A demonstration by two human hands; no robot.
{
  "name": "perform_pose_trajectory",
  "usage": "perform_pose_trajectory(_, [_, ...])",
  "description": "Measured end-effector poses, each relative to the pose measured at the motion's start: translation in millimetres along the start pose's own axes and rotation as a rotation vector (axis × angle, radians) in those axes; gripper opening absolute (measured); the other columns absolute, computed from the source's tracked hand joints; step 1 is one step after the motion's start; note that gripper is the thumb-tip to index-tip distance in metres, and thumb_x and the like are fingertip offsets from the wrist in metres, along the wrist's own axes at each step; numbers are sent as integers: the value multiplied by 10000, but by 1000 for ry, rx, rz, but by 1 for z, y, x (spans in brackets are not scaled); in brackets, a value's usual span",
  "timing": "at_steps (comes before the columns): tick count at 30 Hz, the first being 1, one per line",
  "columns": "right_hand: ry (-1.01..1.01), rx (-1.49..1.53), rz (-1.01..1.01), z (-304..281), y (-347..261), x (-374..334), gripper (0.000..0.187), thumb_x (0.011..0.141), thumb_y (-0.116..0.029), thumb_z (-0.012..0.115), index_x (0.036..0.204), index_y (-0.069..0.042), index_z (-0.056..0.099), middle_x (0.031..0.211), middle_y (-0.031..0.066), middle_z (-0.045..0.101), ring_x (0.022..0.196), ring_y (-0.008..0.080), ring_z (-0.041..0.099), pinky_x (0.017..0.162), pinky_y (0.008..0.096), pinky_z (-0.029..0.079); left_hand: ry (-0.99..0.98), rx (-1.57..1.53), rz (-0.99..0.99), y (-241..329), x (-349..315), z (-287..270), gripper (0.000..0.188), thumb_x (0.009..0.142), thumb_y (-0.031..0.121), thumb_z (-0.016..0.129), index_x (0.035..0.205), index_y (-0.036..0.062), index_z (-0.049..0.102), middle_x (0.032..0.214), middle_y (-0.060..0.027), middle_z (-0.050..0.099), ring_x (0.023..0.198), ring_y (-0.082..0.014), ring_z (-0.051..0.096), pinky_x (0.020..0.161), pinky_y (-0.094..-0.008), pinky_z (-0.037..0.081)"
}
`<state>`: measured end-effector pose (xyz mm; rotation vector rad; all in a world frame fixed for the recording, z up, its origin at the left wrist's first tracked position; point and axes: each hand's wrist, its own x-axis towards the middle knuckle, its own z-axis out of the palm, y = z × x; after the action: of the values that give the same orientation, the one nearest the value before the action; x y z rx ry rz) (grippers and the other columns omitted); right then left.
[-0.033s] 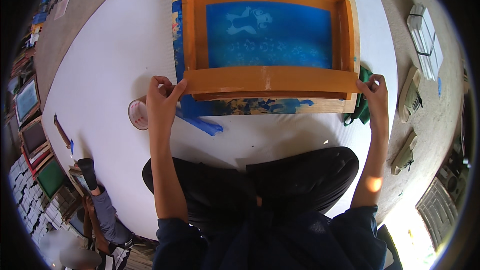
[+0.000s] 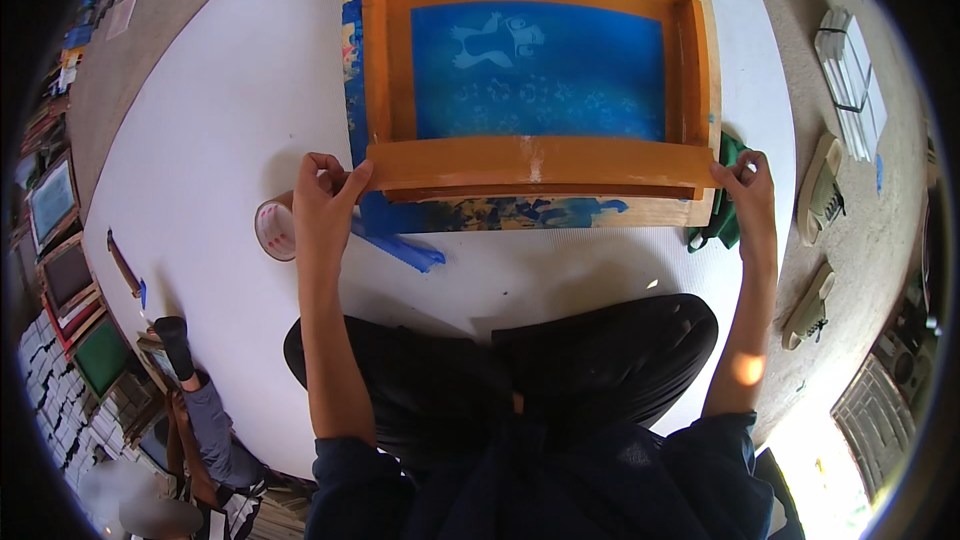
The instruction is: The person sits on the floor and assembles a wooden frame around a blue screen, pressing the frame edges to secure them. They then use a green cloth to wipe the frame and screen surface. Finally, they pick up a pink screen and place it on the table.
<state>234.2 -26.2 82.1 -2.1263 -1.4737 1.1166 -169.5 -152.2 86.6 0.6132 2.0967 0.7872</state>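
A strip of brown packing tape (image 2: 450,162) is stretched across the near side of a screen printing frame (image 2: 688,70). My left hand (image 2: 330,185) pinches its left end between thumb and fingers, and my right hand (image 2: 745,180) pinches the right end. More brown tape covers the frame's other sides, around a blue screen mesh (image 2: 600,60) bearing a pale cartoon figure and small shapes. Beneath the frame lies a paint-stained wooden board (image 2: 490,212). Whether the strip touches the frame's near edge I cannot tell.
Beside my left wrist stands a tape roll (image 2: 275,227), with a blue strip (image 2: 410,252) nearby. Green cloth (image 2: 728,210) lies by my right hand. A knife-like tool (image 2: 124,263) is farther left. Shoes (image 2: 822,190) and a strapped white stack (image 2: 850,80) are at right. Another person's leg (image 2: 205,420) shows lower left.
The tape strip's upper edge sits slightly nearer to me. Both hands keep their hold on its ends and have hardly moved.
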Motion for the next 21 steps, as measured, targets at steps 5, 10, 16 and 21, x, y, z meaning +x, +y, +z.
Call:
perform_pose_trajectory(5, [-56, -32, 75, 2, 7, 2, 332, 815, -211, 687, 979, -52, 446, 716, 16, 515, 673, 81, 445, 667, 236, 367, 28, 114, 8, 0, 1, 5, 336, 807, 238, 708, 802, 56, 425, 632, -11, 519, 571, -59, 429, 522, -204, 330])
perform_pose_trajectory(10, [-59, -28, 85, 4, 9, 6, 339, 821, -207, 684, 989, -54, 432, 715, 27, 532, 691, 91, 476, 699, 238, 385, 42, 154, 23, -6, 0, 9, 354, 794, 247, 723, 775, 54, 426, 621, -6, 505, 567, -56, 419, 523, -199, 330])
perform_pose_trajectory(16, [0, -332, -25, 14, 14, 3, 373, 805, -197, 700, 989, -43, 415, 675, 65, 547, 652, 125, 515, 668, 266, 429, 42, 161, 57, -18, 4, 7, 363, 777, 240, 740, 739, 50, 433, 611, -3, 501, 561, -53, 423, 528, -194, 344])
perform_pose_trajectory(21, [-66, -505, -99, 15, -6, -4, 407, 796, -232, 705, 991, -29, 411, 761, 181, 614, 706, 274, 634, 683, 363, 493, 53, 270, 60, -16, -1, 8, 365, 762, 236, 751, 728, 43, 444, 601, -12, 507, 551, -64, 427, 533, -203, 356])
